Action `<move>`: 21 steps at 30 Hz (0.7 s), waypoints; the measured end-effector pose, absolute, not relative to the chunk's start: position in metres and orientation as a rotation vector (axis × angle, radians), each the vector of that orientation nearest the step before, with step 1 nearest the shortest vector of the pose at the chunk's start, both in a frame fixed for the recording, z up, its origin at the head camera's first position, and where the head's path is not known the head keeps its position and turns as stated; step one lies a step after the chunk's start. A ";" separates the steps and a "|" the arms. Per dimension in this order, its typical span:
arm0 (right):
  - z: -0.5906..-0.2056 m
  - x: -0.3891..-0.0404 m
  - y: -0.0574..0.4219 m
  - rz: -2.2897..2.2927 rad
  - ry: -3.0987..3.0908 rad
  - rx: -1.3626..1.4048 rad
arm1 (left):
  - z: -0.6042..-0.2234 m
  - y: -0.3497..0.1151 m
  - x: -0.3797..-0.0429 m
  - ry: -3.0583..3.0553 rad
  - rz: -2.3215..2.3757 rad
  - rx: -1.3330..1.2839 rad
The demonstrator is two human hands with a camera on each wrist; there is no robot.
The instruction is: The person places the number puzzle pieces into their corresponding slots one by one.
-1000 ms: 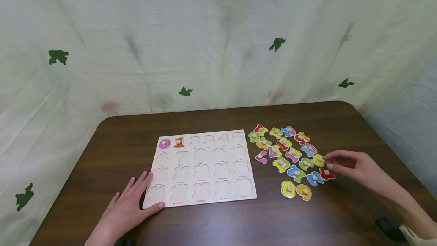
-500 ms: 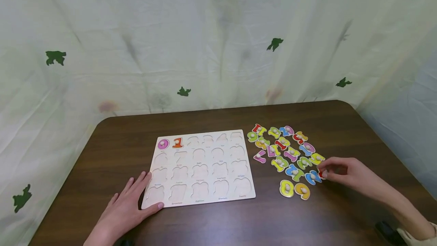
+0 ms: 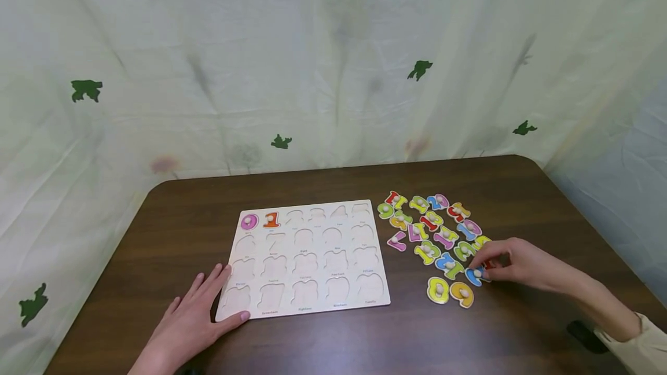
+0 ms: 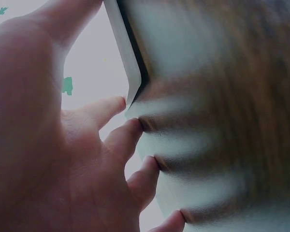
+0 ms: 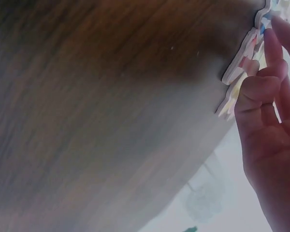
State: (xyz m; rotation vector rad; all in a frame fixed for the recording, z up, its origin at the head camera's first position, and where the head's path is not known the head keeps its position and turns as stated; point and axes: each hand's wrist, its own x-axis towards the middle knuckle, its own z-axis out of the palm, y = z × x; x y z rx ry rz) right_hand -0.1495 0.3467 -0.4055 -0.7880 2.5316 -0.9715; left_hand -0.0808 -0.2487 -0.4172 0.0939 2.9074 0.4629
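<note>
on a brown table (image 3: 333, 343) the left hand (image 3: 189, 318) touches the left edge and near left corner of a white board (image 3: 290, 251), where a purple 0 (image 3: 249, 221) and orange 1 (image 3: 271, 220) sit by the far left corner, and off its right edge the right hand (image 3: 515, 264) pinches a blue piece (image 3: 472, 276) beside other number pieces (image 3: 438, 290).

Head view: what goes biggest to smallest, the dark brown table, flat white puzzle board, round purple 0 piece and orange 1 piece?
1. Dark brown table
2. Flat white puzzle board
3. Round purple 0 piece and orange 1 piece: too alike to rank.
</note>
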 end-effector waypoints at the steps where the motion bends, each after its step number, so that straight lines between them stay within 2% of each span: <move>1: -0.406 -0.150 0.346 -0.978 2.524 -0.797 | -0.417 -0.249 -0.080 2.907 0.463 0.092; 13: -0.410 -0.148 0.338 -0.933 2.563 -0.879 | -0.417 -0.248 -0.078 2.922 0.464 0.099; 21: -0.404 -0.143 0.334 -0.964 2.655 -0.710 | -0.416 -0.248 -0.078 2.935 0.465 0.105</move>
